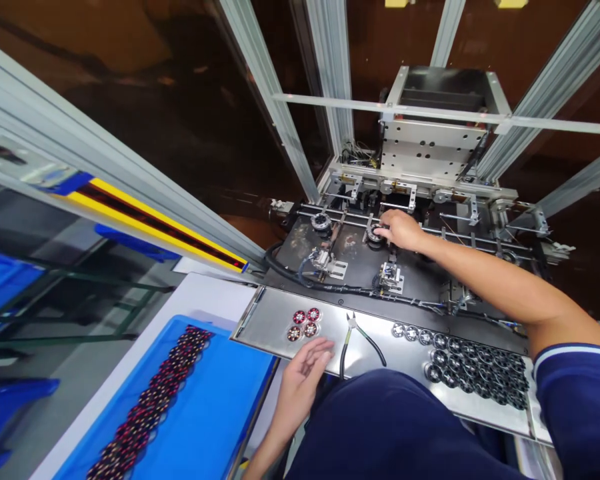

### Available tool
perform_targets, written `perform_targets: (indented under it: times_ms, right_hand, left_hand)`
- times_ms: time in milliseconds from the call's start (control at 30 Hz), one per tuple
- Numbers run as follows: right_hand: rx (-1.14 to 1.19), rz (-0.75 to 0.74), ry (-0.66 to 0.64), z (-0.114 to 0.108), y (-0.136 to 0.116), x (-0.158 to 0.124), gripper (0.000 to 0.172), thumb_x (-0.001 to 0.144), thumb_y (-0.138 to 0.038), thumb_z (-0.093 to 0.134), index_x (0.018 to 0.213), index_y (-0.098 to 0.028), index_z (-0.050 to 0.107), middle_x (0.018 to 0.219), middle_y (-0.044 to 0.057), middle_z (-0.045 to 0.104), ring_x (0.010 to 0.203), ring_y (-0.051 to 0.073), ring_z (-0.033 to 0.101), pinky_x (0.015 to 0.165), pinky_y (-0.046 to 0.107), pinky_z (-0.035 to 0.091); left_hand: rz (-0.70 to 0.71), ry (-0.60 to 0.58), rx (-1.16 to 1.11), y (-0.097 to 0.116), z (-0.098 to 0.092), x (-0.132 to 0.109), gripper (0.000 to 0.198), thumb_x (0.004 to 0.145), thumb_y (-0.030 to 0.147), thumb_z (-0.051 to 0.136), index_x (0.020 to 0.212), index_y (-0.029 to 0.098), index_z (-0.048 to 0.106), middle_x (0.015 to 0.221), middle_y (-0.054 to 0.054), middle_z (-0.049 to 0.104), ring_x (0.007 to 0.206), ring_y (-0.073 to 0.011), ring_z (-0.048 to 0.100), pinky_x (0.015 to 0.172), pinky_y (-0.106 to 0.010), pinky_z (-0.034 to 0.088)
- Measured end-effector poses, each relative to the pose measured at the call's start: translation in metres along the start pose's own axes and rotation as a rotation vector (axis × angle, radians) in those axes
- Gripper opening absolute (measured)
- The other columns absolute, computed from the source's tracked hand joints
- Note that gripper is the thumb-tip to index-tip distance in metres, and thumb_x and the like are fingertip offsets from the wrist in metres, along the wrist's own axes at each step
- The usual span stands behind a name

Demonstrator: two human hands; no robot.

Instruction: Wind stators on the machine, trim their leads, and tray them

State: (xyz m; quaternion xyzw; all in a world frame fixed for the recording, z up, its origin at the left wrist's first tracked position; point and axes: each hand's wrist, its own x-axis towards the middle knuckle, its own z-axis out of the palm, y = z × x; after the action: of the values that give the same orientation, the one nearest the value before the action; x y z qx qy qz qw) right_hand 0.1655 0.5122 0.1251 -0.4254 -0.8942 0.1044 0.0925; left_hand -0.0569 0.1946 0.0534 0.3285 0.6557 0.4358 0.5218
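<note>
My right hand [401, 230] reaches into the machine, its fingers closed on a round black part [376, 233] at the middle fixture. Another round part [321, 223] sits in the fixture to its left. My left hand [305, 370] rests at the front edge of the metal shelf [270, 319], palm turned up, fingers loosely curled and apart, with nothing seen in it. Just beyond it lie several small red-and-silver wound rings [313, 314]. To its right are cutting pliers [353, 325] with green-and-black handles. Many black-and-silver rings [480, 367] stand in rows on the shelf's right.
A blue tray [215, 407] at the lower left holds overlapping rows of red-and-black rings [150, 400]. Metal posts, a thin crossbar [340, 101] and a yellow sensor strip [160, 223] frame the machine. Cables [360, 291] run along its front.
</note>
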Motion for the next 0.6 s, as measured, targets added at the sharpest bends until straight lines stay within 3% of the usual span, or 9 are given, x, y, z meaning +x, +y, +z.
perform_targets:
  times_ms: [100,200,300,400,500,600]
  right_hand:
    - [0.005,-0.014,0.147,-0.037,-0.02,-0.057,0.029,0.102,-0.033,0.049,0.115,-0.016,0.069,0.127,0.012,0.064,0.127,0.024,0.055,0.114,0.039,0.042]
    - [0.02,-0.029,0.237,-0.042,-0.043,-0.149,0.028,0.101,-0.034,0.051,0.123,-0.025,0.064,0.129,0.01,0.063,0.124,0.023,0.055,0.114,0.038,0.042]
    - [0.064,-0.062,0.291,0.0,-0.063,-0.251,0.021,0.096,-0.028,0.058,0.116,-0.028,0.066,0.101,0.007,0.07,0.096,0.025,0.064,0.09,0.042,0.057]
    - [0.024,-0.006,0.234,0.06,-0.077,-0.327,0.019,0.094,-0.019,0.057,0.107,-0.028,0.068,0.088,0.006,0.069,0.08,0.025,0.065,0.071,0.042,0.059]
    - [-0.051,0.118,0.211,0.104,-0.086,-0.362,0.021,0.094,-0.016,0.054,0.106,-0.023,0.069,0.096,0.014,0.068,0.086,0.031,0.064,0.069,0.049,0.057]
    - [-0.092,0.193,0.176,0.123,-0.092,-0.366,0.021,0.096,-0.018,0.052,0.108,-0.021,0.069,0.105,0.017,0.066,0.095,0.034,0.061,0.074,0.053,0.055]
  left_hand:
    - [0.011,-0.049,0.028,-0.002,0.001,-0.002,0.052,0.079,0.053,0.072,0.113,0.014,0.065,0.112,-0.018,0.075,0.102,-0.029,0.072,0.1,-0.048,0.053]
    - [0.002,-0.107,0.036,-0.008,0.005,-0.005,0.048,0.077,0.05,0.074,0.109,0.015,0.067,0.107,-0.016,0.077,0.1,-0.0282,0.073,0.098,-0.045,0.054]
    - [0.009,-0.157,0.033,-0.013,0.011,-0.006,0.044,0.077,0.047,0.074,0.108,0.016,0.068,0.106,-0.014,0.077,0.097,-0.0262,0.073,0.095,-0.042,0.055]
    - [0.02,-0.205,0.036,-0.014,0.018,-0.003,0.04,0.078,0.043,0.075,0.107,0.016,0.07,0.104,-0.013,0.078,0.095,-0.0248,0.072,0.093,-0.04,0.054]
    - [0.025,-0.273,0.053,-0.011,0.028,0.0,0.038,0.076,0.04,0.077,0.105,0.016,0.071,0.102,-0.012,0.078,0.094,-0.0243,0.072,0.093,-0.039,0.054]
    - [0.028,-0.346,0.078,-0.006,0.038,0.0,0.037,0.076,0.039,0.076,0.106,0.016,0.072,0.102,-0.011,0.078,0.095,-0.024,0.072,0.093,-0.038,0.054]
